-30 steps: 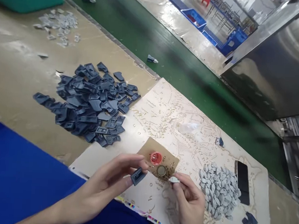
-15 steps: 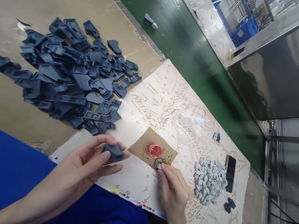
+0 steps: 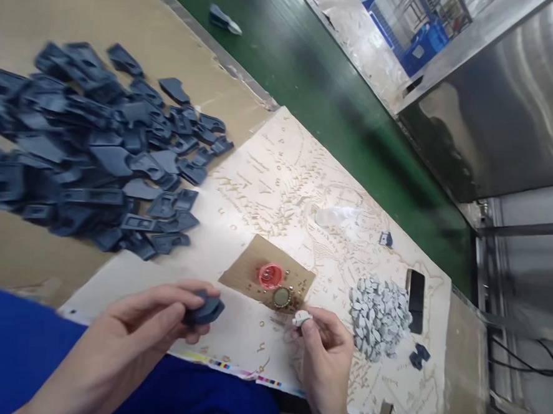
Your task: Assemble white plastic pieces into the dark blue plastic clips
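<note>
My left hand [image 3: 157, 324] is closed around a dark blue-grey plastic part [image 3: 204, 309], held above the map-printed sheet [image 3: 245, 330]. Between thumb and fingertips, my right hand [image 3: 326, 350] pinches a small white plastic piece [image 3: 301, 318]. Just beyond that piece lies a brown cardboard square [image 3: 245, 264]. On it stand a red cap [image 3: 271, 276] with something shiny inside and a round, dull metal bottle cap [image 3: 281, 297], with tiny metallic bits scattered around them.
A large heap of dark plastic parts [image 3: 106, 146] covers the left side. At right are a pile of small white pieces [image 3: 380, 316], a phone [image 3: 415, 301] and several loose dark parts [image 3: 420, 356]. A green belt [image 3: 310, 109] runs behind, carrying one assembled piece [image 3: 225, 20].
My right hand has drawn back from the bottle cap, lifting the white piece and turning it. My left hand has tilted the dark part and wrapped its fingers closer. The view has shifted right.
</note>
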`<state>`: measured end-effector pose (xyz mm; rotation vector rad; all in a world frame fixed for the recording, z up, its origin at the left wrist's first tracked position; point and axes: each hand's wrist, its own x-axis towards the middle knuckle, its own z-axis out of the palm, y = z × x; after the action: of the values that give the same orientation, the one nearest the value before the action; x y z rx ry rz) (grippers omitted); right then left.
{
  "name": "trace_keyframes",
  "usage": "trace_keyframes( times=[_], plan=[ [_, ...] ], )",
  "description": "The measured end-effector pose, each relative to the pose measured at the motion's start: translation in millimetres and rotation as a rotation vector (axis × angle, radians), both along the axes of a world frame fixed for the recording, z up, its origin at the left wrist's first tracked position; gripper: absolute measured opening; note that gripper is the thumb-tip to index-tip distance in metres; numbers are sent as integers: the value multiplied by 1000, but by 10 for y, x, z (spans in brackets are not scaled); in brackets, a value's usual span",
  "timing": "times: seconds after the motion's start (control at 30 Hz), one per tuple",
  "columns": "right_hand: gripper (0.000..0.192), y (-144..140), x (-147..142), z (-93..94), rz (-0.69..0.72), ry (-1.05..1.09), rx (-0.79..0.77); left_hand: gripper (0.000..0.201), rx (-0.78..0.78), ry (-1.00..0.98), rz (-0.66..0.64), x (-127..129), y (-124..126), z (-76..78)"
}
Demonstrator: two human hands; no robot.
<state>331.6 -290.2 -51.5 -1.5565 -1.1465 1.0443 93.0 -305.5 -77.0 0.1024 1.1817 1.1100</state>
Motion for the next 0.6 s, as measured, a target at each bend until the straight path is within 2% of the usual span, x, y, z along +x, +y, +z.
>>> trace_keyframes(
  times=[0.1, 0.2, 0.27, 0.4, 0.6],
  plan=[
    [27, -61, -53, 41, -76, 322, -154, 37, 39, 135, 2, 202, 0, 59],
    [22, -88, -129, 67, -121, 428, -120, 37, 95, 161, -57, 329, 29, 108],
    [20, -100, -171, 82, -106, 414, -47, 38, 129, 192, -85, 357, 44, 112],
    [13, -120, -230, 105, 25, 290, 72, 37, 202, 255, -142, 388, 60, 106],
    [12, -124, -352, 115, -52, 105, 227, 27, 395, 259, -214, 477, 121, 166]
  ],
)
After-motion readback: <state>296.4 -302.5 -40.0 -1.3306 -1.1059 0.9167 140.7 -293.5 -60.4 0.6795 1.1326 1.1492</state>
